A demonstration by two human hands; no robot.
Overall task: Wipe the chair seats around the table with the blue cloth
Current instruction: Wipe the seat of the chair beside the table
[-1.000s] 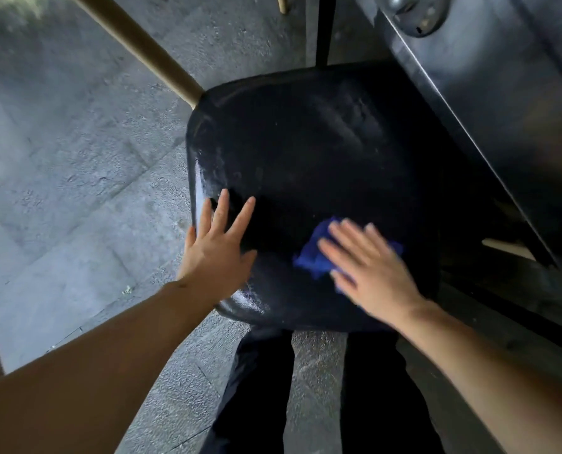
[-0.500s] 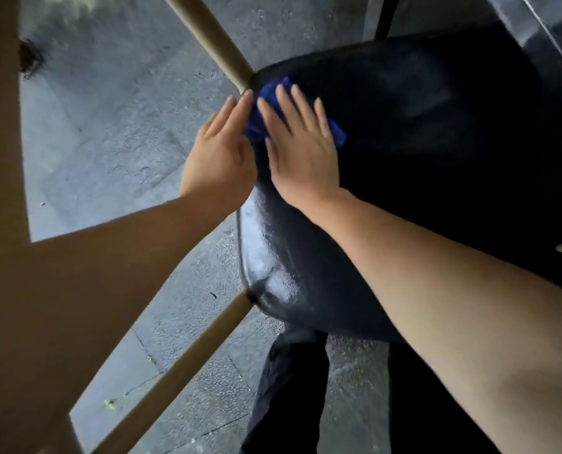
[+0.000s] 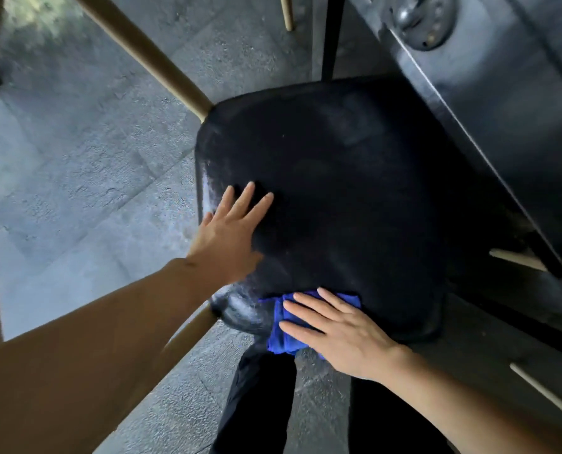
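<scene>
A black padded chair seat (image 3: pixel 355 191) fills the middle of the head view. The blue cloth (image 3: pixel 281 339) lies bunched at the seat's near edge and hangs partly over it. My right hand (image 3: pixel 335 329) lies flat on the cloth with straight fingers, pressing it against the seat. My left hand (image 3: pixel 230 231) rests flat on the seat's left side, fingers spread and straight, holding nothing.
Tan wooden chair legs (image 3: pixel 148 54) run out from the seat's left corners. A dark table edge (image 3: pixel 469 126) overhangs the seat on the right. Grey paved floor (image 3: pixel 76 158) lies to the left. My dark trouser legs (image 3: pixel 256 404) stand just below the seat.
My right hand has swept the cloth from the seat's far left corner back to its near edge. My left hand has slid from that corner toward the near left side.
</scene>
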